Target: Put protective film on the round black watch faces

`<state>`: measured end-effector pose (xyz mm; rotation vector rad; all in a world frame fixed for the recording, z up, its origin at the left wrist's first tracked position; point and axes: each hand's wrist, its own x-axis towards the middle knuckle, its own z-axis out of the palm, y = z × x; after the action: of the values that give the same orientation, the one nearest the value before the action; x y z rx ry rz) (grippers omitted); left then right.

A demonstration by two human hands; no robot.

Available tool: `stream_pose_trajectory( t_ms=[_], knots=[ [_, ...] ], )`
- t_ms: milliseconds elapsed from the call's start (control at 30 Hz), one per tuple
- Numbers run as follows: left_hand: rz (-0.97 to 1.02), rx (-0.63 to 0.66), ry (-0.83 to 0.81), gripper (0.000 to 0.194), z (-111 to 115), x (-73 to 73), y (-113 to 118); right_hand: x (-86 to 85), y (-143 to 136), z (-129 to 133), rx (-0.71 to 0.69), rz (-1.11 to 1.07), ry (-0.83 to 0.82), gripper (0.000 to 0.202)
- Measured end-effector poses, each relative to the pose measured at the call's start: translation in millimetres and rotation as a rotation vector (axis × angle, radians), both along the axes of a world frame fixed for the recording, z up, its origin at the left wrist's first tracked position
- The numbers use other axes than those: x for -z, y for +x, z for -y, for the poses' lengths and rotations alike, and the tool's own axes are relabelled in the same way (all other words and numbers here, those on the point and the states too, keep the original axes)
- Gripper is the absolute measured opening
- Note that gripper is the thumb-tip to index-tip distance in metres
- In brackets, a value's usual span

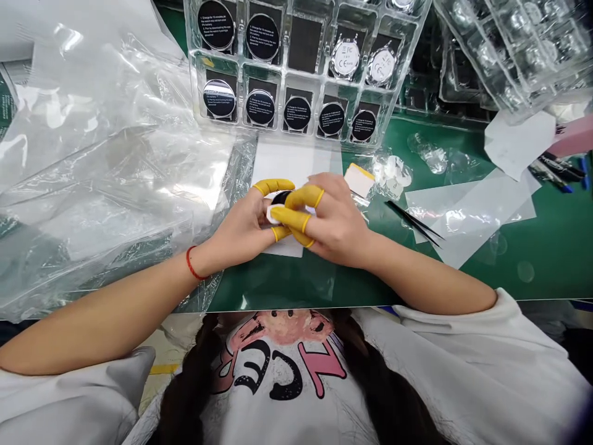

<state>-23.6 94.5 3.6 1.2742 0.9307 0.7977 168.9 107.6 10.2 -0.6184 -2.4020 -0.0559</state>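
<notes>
Yellow finger covers are on several fingers of both hands, which meet over white sheets (296,161) on the green table. My left hand (248,225) is closed around a small round watch part (280,198), dark with a pale edge, partly hidden by fingers. My right hand (331,219) presses its covered fingers on the same part, with a small white piece (275,214) at the fingertips. Beyond the hands, a clear plastic tray (282,71) holds round watch faces, some black with printed text, some white-labelled; one upper compartment shows only dark lining.
Black tweezers (414,222) lie right of my right hand, near translucent sheets (472,213). A white and yellow pad (359,180) and round clear films (391,173) sit behind it. Plastic bags (115,167) cover the left side. Stacked clear trays (514,49) and pens (553,170) are at right.
</notes>
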Motion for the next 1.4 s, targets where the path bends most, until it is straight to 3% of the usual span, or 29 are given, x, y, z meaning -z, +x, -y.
stream_pose_trajectory(
  t_ms=[100, 300, 433, 600, 833, 933, 1033, 1400],
  knots=[
    [0.033, 0.003, -0.044, 0.055, -1, -4.6, -1, 4.1, 11, -3, -0.029, 0.056, -0.012, 0.018],
    [0.068, -0.025, -0.063, 0.052, 0, -4.4, 2, -2.8, 10, -14, 0.193, 0.125, -0.206, 0.028],
    [0.033, -0.021, -0.016, 0.055, 1, -0.5, 3, -7.6, -1, -10, 0.078, 0.143, -0.247, 0.028],
    [0.031, -0.006, -0.050, 0.060, 1, -4.6, 2, -7.8, 13, -14, -0.098, 0.146, -0.144, 0.022],
    [0.026, -0.066, -0.028, 0.053, 1, -9.0, -1, -8.0, 36, -39, 0.034, 0.163, -0.308, 0.022],
    [0.021, -0.057, -0.023, 0.052, 2, -9.7, -2, -9.8, 34, -42, 0.099, 0.011, -0.257, 0.018],
    [0.034, -0.036, -0.015, 0.052, 3, -8.8, -1, -12.9, 25, -37, 0.179, 0.002, -0.312, 0.023],
    [-0.018, -0.149, 0.010, 0.056, -3, -5.2, -1, -4.8, 18, -20, 0.065, 0.085, -0.277, 0.021]
  ],
)
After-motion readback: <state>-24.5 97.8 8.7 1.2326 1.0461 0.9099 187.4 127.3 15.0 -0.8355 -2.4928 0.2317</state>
